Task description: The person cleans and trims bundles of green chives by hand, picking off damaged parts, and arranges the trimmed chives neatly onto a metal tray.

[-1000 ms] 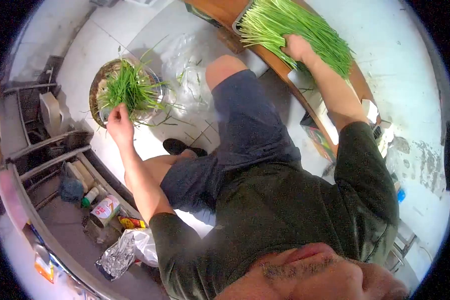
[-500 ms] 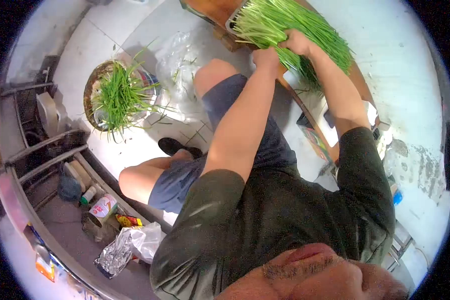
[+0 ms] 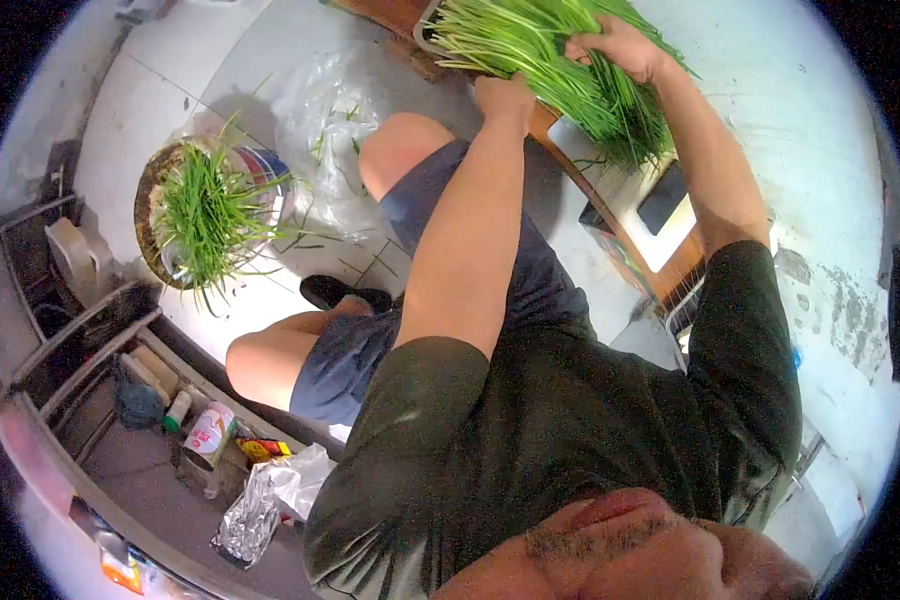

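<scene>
A thick pile of garlic chives (image 3: 530, 50), pale at the stem end and dark green at the leaf end, lies across a brown wooden surface ahead of me. My left hand (image 3: 505, 100) is closed at the near side of the pile, its fingertips against the stems. Over the leafy half, my right hand (image 3: 625, 50) grips a bunch, thumb on top and the other fingers partly hidden among the leaves. Under the stem end, the edge of a tray (image 3: 428, 28) shows.
A round bucket (image 3: 148, 225) heaped with loose chive leaves (image 3: 205, 210) stands on the floor to the left. Crumpled clear plastic (image 3: 330, 130) lies beside it. A dark phone-like slab (image 3: 662, 200) rests on the wood. A low shelf (image 3: 120, 490) holds a can (image 3: 210, 432) and foil (image 3: 250, 520).
My right hand has moved up and right across the chives, away from my left hand. The left hand appears slightly further up and left, as the whole view has shifted.
</scene>
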Action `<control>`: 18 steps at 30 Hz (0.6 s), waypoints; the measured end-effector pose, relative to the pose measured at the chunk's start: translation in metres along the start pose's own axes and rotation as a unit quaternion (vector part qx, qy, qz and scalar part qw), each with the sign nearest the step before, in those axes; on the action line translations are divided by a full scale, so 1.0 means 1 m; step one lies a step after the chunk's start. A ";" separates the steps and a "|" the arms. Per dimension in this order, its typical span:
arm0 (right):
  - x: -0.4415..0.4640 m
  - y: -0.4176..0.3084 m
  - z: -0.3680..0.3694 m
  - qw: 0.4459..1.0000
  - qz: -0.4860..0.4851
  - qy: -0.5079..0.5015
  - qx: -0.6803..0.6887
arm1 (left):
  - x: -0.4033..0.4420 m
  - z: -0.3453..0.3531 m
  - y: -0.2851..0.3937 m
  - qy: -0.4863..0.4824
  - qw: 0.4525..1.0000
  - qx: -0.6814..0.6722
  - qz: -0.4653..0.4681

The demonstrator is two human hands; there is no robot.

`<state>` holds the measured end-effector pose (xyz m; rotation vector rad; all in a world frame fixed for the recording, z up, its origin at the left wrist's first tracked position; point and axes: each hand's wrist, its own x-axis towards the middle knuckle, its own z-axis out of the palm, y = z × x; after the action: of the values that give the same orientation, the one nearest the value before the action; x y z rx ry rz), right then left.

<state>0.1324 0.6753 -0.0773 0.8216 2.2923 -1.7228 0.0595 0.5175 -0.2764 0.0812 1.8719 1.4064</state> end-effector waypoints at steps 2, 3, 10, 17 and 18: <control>-0.005 0.003 -0.005 0.996 0.010 0.044 0.083 | 0.004 0.003 0.002 -0.013 0.992 -0.071 -0.100; -0.005 0.007 -0.010 0.998 -0.006 0.033 0.060 | -0.004 -0.001 0.014 -0.010 0.986 -0.095 -0.137; 0.012 0.023 -0.007 0.992 -0.006 0.037 -0.119 | -0.031 -0.004 0.038 0.033 0.971 -0.210 -0.109; 0.022 0.020 0.048 0.938 -0.072 0.062 -0.333 | -0.031 -0.005 0.039 0.045 0.966 -0.240 -0.083; 0.022 0.020 0.052 0.931 -0.079 0.064 -0.351 | -0.032 -0.005 0.040 0.045 0.967 -0.236 -0.083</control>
<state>0.1142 0.6382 -0.1202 0.6117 2.8257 -0.7668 0.0633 0.5135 -0.2257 -0.3717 1.5240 1.7177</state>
